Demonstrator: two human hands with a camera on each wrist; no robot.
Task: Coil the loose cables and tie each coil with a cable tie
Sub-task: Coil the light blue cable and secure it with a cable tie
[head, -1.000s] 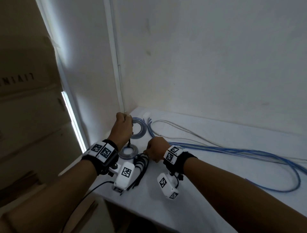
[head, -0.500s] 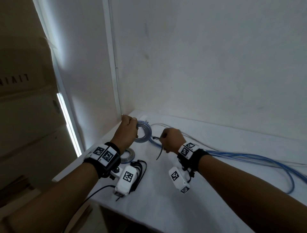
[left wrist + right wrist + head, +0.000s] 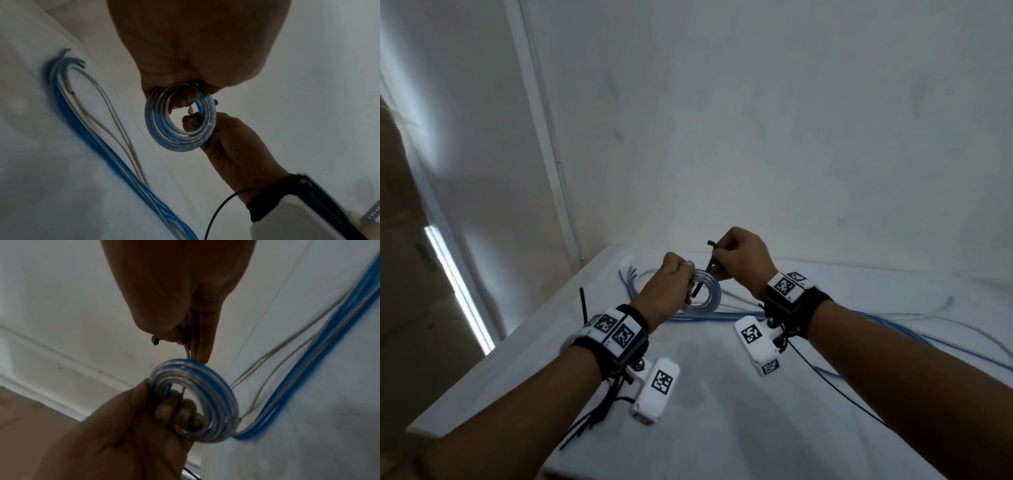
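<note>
My left hand [image 3: 669, 286] grips a small coil of clear and blue cable [image 3: 708, 294] and holds it up above the white table [image 3: 722, 394]. The coil [image 3: 180, 120] shows as a tight ring in the left wrist view and the coil [image 3: 197, 404] again in the right wrist view. My right hand [image 3: 739, 262] pinches a black cable tie [image 3: 705, 270] whose tail passes down through the coil's hole. The tie's head [image 3: 155, 340] sticks out beside the right thumb. Long loose blue and grey cables [image 3: 876, 325] lie across the table behind.
A bunch of spare black cable ties [image 3: 592, 418] lies near the table's left front edge under my left wrist. One black tie [image 3: 583, 305] sticks up at the left edge. White walls meet at the corner behind; the loose cables [image 3: 86, 133] run along the wall side.
Both hands lifted off the table and came together. The left hand raised the coil. The right hand brought the black tie up and threaded its tail through the coil.
</note>
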